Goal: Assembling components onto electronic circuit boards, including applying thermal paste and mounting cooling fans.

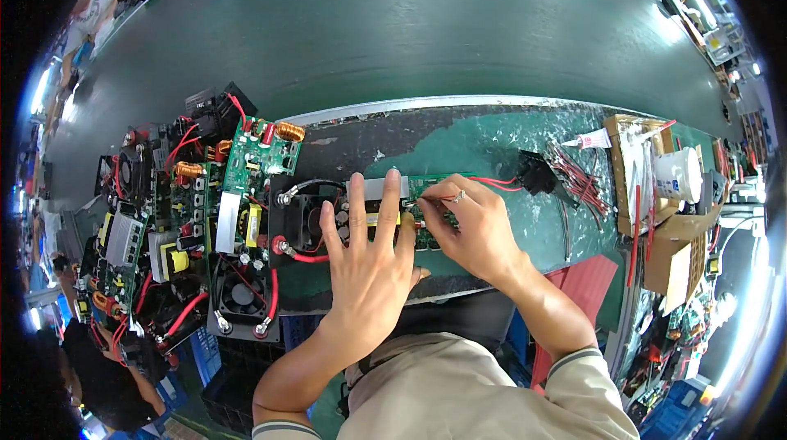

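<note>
In front of me lies a green circuit board with silver and yellow parts, a black end panel and a fan at its left end. Across the board my left hand rests palm down with its fingers spread, hiding much of it. My right hand pinches the end of a thin red wire at the board's right part, close to my left index finger. The pinched tip is mostly covered by the fingers. To the right, the red wire runs to a black part.
Several similar boards with fans crowd the left. At right lie a wire bundle, a glue tube and a cardboard box with a white tub. A wide green belt runs beyond the bench; a red sheet sits at the near edge.
</note>
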A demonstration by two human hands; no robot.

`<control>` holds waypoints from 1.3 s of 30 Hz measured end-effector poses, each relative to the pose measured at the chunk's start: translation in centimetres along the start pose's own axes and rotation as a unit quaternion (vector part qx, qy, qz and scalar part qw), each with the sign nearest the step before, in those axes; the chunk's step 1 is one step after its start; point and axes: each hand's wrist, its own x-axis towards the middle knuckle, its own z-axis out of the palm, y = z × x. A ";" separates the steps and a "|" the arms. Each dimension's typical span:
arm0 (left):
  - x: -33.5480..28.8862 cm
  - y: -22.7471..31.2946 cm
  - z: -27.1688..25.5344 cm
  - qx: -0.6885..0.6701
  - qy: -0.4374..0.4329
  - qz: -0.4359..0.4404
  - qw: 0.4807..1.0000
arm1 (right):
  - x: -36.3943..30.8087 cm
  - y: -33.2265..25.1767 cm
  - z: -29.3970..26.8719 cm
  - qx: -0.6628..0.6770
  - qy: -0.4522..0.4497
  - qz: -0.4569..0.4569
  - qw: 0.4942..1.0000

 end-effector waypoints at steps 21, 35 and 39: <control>1.0 0.4 0.7 -0.014 0.034 0.005 0.999 | 0.4 0.1 -0.2 -0.032 -0.035 0.006 0.999; 0.7 0.4 0.4 -0.024 0.033 0.015 0.999 | 0.7 0.3 -0.7 -0.006 -0.053 0.022 0.998; 1.6 0.5 0.1 -0.015 0.048 -0.002 0.999 | 0.8 0.4 -0.7 0.003 -0.053 0.023 0.998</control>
